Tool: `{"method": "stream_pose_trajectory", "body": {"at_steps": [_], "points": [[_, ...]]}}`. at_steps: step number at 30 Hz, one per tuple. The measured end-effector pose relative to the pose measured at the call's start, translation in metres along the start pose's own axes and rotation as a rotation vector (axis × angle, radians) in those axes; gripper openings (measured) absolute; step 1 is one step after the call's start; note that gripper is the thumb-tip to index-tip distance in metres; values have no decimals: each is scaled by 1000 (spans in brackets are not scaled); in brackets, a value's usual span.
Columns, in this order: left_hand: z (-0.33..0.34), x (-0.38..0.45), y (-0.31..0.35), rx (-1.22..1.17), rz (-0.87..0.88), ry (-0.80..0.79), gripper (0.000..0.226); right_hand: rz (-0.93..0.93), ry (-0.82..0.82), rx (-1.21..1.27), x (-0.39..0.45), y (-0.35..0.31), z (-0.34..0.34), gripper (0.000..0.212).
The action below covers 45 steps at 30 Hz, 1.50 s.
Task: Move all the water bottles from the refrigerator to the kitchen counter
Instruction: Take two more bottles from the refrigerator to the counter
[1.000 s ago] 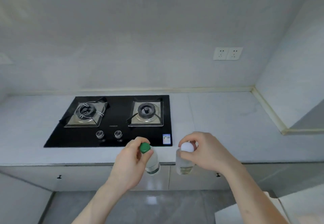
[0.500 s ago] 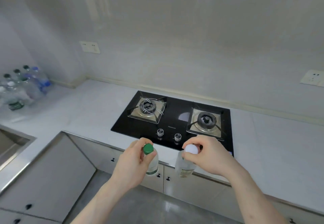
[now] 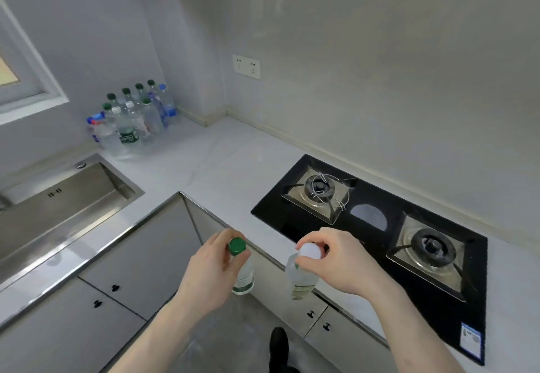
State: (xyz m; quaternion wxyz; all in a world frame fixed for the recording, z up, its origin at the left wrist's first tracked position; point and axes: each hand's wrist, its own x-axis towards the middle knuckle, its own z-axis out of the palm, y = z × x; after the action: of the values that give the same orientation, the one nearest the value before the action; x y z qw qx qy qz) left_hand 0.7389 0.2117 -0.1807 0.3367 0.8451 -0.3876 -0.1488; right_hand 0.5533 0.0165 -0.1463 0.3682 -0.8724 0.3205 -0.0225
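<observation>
Left hand [image 3: 211,270] pinches green-capped bottle [image 3: 242,270] by the neck, right hand [image 3: 336,264] white-capped bottle [image 3: 301,276]; both hang off the counter [image 3: 222,168] front edge. Land them upright beside bottle cluster [image 3: 131,118] in the back corner.

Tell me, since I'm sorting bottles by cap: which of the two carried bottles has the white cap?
The clear plastic bottle pinched by the right hand has the white cap; the clear bottle in the left hand has a green one.
</observation>
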Motion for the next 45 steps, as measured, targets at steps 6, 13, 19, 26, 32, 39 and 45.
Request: {"method": "stream_pose_trajectory", "body": {"at_steps": [6,13,19,26,32,39,45], "points": [[-17,44,-25,10,-96,52,11,-75,-84,-19,81,-20,10,27],[-40,108,-39,26,-147,109,13,-145,-122,-20,167,-41,3,23],[-53,160,-56,39,-214,173,14,-187,-163,-42,242,-50,-1,27],[-67,200,-89,-4,-280,235,12,-227,-229,-95,312,-68,12,28],[-91,250,-132,38,-317,236,12,-224,-273,-76,375,-94,36,28],[-125,328,-203,74,-314,150,14,-157,-259,-91,456,-130,82,30],[-160,396,-257,108,-268,47,20,-82,-219,-82,524,-160,120,28]]}}
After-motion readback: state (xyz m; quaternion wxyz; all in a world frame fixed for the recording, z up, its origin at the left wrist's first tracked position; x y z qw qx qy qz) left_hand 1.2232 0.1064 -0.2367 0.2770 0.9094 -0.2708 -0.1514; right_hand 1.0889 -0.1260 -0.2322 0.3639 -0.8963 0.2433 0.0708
